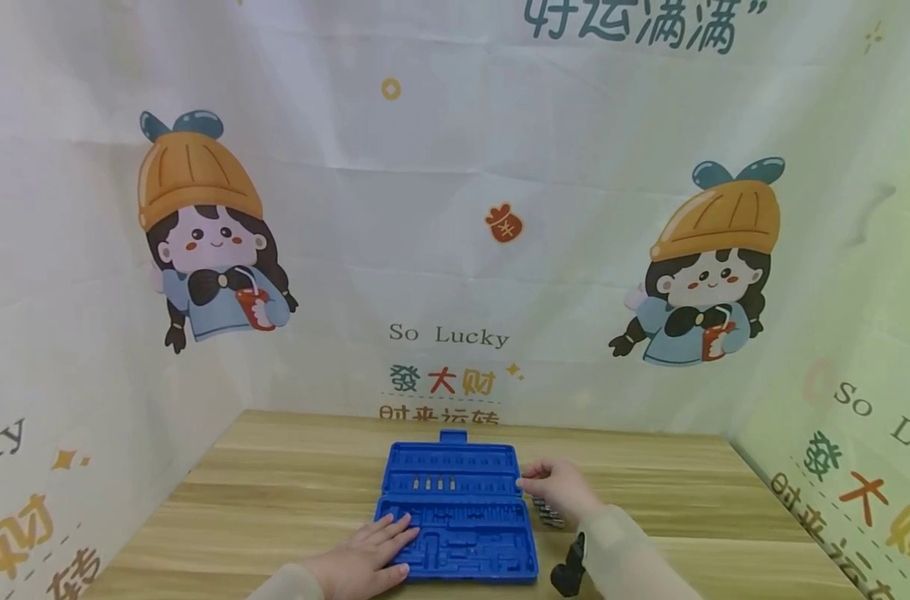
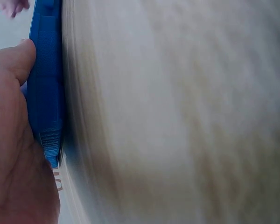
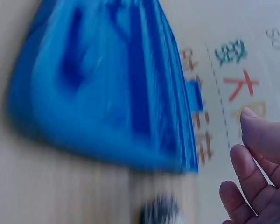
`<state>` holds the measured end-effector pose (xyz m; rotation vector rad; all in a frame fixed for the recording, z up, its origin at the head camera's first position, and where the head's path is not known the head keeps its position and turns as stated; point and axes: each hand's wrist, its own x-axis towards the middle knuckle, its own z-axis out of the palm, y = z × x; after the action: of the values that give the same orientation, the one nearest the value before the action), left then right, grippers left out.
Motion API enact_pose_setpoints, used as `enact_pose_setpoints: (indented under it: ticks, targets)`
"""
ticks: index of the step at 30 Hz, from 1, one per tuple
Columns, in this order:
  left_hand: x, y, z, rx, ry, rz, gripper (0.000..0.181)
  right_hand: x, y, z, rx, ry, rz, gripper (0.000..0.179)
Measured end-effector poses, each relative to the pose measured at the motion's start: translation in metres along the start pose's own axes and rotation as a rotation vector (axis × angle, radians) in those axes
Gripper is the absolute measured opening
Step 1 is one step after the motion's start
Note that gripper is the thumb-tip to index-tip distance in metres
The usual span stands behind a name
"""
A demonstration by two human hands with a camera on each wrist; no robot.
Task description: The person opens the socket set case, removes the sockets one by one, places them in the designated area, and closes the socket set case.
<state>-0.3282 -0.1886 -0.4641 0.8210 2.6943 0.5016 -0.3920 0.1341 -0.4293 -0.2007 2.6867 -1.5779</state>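
A blue plastic tool case [image 1: 458, 533] lies opened on the table, with its lid [image 1: 455, 450] folded back. Several small metal bits [image 1: 434, 483] stand in a row of slots in the lid. My left hand [image 1: 368, 550] rests with spread fingers on the near left part of the case; its thumb lies along the blue edge in the left wrist view. My right hand [image 1: 560, 487] is at the lid's right edge, thumb and fingertips close together. I cannot tell whether something small is between them. Beside the case, partly under that hand, lies a pile of metal bits [image 1: 548, 514].
The wooden table [image 1: 275, 467] reaches to a printed cloth backdrop [image 1: 440, 250] behind and at both sides. A black device [image 1: 567, 571] sits at the right wrist near the case's right corner. Moulded recesses cover the case's lower half.
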Motion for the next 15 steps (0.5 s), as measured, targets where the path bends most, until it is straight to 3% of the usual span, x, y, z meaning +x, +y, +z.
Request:
enact_pose_setpoints:
  ticks: [8,15]
  targets:
    - [0.004,-0.002,0.001,0.005,-0.01,-0.014,0.06,0.019,-0.025,0.052,0.011,-0.061,-0.076,0.02]
    - [0.003,-0.002,0.0,-0.017,0.001,0.009,0.06,0.032,-0.023,0.086,-0.053,-0.008,0.02,0.02]
